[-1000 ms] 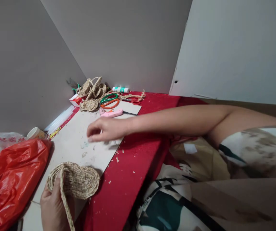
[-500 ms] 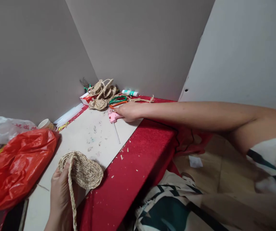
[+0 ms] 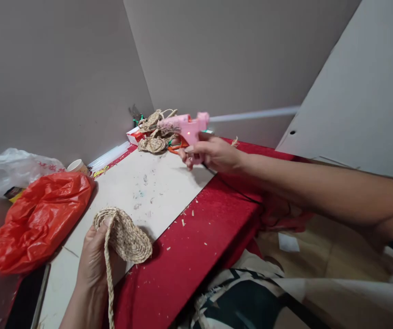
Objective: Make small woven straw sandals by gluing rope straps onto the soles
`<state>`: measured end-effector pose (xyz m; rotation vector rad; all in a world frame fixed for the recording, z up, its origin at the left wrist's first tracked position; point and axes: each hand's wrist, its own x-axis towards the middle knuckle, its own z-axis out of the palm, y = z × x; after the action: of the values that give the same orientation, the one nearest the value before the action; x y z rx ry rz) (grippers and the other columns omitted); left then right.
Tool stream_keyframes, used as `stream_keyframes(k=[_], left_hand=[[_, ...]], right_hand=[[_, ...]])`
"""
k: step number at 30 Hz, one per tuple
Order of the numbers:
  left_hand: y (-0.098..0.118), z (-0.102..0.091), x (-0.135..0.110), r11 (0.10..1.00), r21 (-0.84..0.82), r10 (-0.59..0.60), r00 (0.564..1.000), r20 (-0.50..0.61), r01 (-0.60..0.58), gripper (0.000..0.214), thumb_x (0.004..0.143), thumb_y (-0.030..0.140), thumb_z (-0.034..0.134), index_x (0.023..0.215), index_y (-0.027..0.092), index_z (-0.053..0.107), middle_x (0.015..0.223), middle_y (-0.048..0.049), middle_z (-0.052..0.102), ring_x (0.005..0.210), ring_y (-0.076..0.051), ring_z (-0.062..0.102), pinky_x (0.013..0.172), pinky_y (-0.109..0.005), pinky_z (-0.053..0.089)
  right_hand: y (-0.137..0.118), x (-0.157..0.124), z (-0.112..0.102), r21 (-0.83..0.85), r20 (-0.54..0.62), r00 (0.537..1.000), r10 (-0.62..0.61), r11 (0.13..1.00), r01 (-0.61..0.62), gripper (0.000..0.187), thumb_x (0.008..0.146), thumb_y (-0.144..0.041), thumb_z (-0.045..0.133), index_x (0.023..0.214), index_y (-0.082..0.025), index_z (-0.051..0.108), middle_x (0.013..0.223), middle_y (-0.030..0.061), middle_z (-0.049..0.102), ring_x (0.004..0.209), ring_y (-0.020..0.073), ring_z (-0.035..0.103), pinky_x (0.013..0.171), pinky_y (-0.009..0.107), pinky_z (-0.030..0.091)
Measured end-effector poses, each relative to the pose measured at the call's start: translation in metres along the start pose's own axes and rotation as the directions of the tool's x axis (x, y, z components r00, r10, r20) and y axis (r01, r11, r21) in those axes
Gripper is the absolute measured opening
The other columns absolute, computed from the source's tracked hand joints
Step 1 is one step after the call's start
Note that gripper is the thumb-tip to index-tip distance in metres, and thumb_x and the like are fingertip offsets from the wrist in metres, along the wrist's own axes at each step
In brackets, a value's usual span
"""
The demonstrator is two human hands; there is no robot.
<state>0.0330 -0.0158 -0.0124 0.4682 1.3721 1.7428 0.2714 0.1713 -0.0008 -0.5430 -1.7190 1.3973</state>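
Observation:
My left hand (image 3: 95, 251) grips a coiled sole of braided straw (image 3: 127, 237) by its near left end, above the front of the white board (image 3: 162, 196). A loose tail of the braid (image 3: 109, 278) hangs down past the thumb. In my right hand (image 3: 213, 153) is a pink hot glue gun (image 3: 191, 128), lifted above the far end of the board. Its nozzle points left, a small light glows on its side, and a long clear glue stick (image 3: 254, 114) sticks out behind. Some of my right fingers are hidden by the handle.
Coiled straw pieces (image 3: 152, 145), orange-handled scissors (image 3: 174, 149) and a small box (image 3: 133, 136) sit in the far corner. Glue sticks (image 3: 110, 155), a paper cup (image 3: 77, 166) and a red plastic bag (image 3: 41, 219) line the left. A dark cord (image 3: 237, 192) crosses the red tablecloth (image 3: 182, 274).
My right hand has picked the glue gun up off the board and turned it, nozzle left. My left hand still holds the straw sole; the view has shifted slightly.

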Motion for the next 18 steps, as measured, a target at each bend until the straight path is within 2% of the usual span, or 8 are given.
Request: stream_keyframes(k=[2, 6, 8, 9, 11, 13, 15, 18], left_hand=[[0.001, -0.001, -0.001, 1.0, -0.001, 0.018, 1.0, -0.012, -0.018, 0.041, 0.046, 0.022, 0.088, 0.081, 0.017, 0.068, 0.073, 0.0, 0.071, 0.067, -0.018, 0.068, 0.07, -0.03, 0.057], [0.003, -0.005, -0.003, 0.999, 0.021, 0.037, 0.999, -0.016, -0.037, 0.041, 0.047, 0.021, 0.088, 0.082, 0.017, 0.068, 0.073, 0.0006, 0.071, 0.067, -0.018, 0.068, 0.071, -0.03, 0.057], [0.004, -0.005, -0.004, 0.998, 0.039, 0.045, 0.999, -0.015, -0.044, 0.039, 0.049, 0.023, 0.087, 0.082, 0.017, 0.068, 0.073, -0.0004, 0.071, 0.069, -0.019, 0.069, 0.071, -0.031, 0.057], [0.005, -0.005, -0.005, 0.998, 0.046, 0.049, 0.999, -0.016, -0.048, 0.038, 0.051, 0.024, 0.087, 0.083, 0.018, 0.068, 0.074, -0.0006, 0.071, 0.07, -0.02, 0.069, 0.072, -0.031, 0.056], [0.005, -0.003, -0.006, 0.996, 0.063, 0.071, 0.997, -0.021, -0.069, 0.037, 0.054, 0.025, 0.085, 0.087, 0.019, 0.068, 0.076, -0.0004, 0.071, 0.072, -0.019, 0.069, 0.073, -0.031, 0.056], [0.005, -0.001, -0.008, 0.991, 0.09, 0.1, 0.995, -0.03, -0.097, 0.038, 0.058, 0.026, 0.083, 0.092, 0.021, 0.068, 0.079, -0.0005, 0.072, 0.074, -0.019, 0.069, 0.075, -0.031, 0.055], [0.004, 0.001, -0.008, 0.983, 0.13, 0.131, 0.991, -0.033, -0.126, 0.04, 0.061, 0.027, 0.082, 0.098, 0.021, 0.069, 0.081, -0.0015, 0.072, 0.075, -0.019, 0.069, 0.076, -0.031, 0.055], [0.001, 0.001, -0.007, 0.942, 0.267, 0.232, 0.969, -0.088, -0.202, 0.04, 0.064, 0.031, 0.08, 0.101, 0.019, 0.07, 0.083, -0.003, 0.072, 0.075, -0.019, 0.068, 0.073, -0.029, 0.054]], right_hand=[[-0.006, -0.003, 0.015, 0.11, 0.077, 0.995, 0.056, 0.992, -0.065, 0.024, 0.084, -0.033, 0.051, 0.095, -0.012, 0.052, 0.077, 0.0043, 0.057, 0.056, 0.0088, 0.052, 0.049, 0.022, 0.045], [-0.027, -0.008, 0.046, -0.019, 0.25, 0.962, 0.11, 0.994, -0.109, 0.036, 0.083, -0.046, 0.058, 0.085, -0.011, 0.059, 0.062, 0.0, 0.055, 0.049, 0.0072, 0.049, 0.04, 0.018, 0.036], [-0.035, -0.009, 0.058, -0.07, 0.343, 0.936, 0.081, 0.996, -0.06, 0.036, 0.081, -0.046, 0.062, 0.088, -0.01, 0.063, 0.065, 0.0006, 0.058, 0.052, 0.0074, 0.051, 0.042, 0.017, 0.037], [-0.036, -0.009, 0.062, -0.066, 0.413, 0.911, 0.023, 0.998, 0.005, 0.034, 0.083, -0.043, 0.061, 0.093, -0.011, 0.064, 0.07, 0.0018, 0.061, 0.057, 0.008, 0.054, 0.046, 0.017, 0.041], [-0.035, -0.008, 0.069, -0.009, 0.559, 0.819, -0.131, 0.986, 0.164, 0.03, 0.088, -0.036, 0.056, 0.103, -0.012, 0.065, 0.083, 0.0045, 0.065, 0.075, 0.0099, 0.059, 0.065, 0.02, 0.049], [-0.028, -0.007, 0.072, 0.066, 0.64, 0.725, -0.255, 0.958, 0.279, 0.029, 0.092, -0.029, 0.05, 0.11, -0.013, 0.065, 0.094, 0.0068, 0.067, 0.094, 0.0118, 0.059, 0.088, 0.025, 0.047], [-0.019, -0.006, 0.071, 0.084, 0.661, 0.69, -0.295, 0.943, 0.323, 0.031, 0.094, -0.027, 0.046, 0.115, -0.014, 0.065, 0.105, 0.0086, 0.066, 0.108, 0.0135, 0.056, 0.1, 0.028, 0.04], [-0.009, -0.006, 0.066, 0.012, 0.678, 0.672, -0.297, 0.919, 0.393, 0.035, 0.095, -0.027, 0.045, 0.124, -0.015, 0.06, 0.115, 0.0089, 0.064, 0.115, 0.0148, 0.054, 0.103, 0.027, 0.037]])
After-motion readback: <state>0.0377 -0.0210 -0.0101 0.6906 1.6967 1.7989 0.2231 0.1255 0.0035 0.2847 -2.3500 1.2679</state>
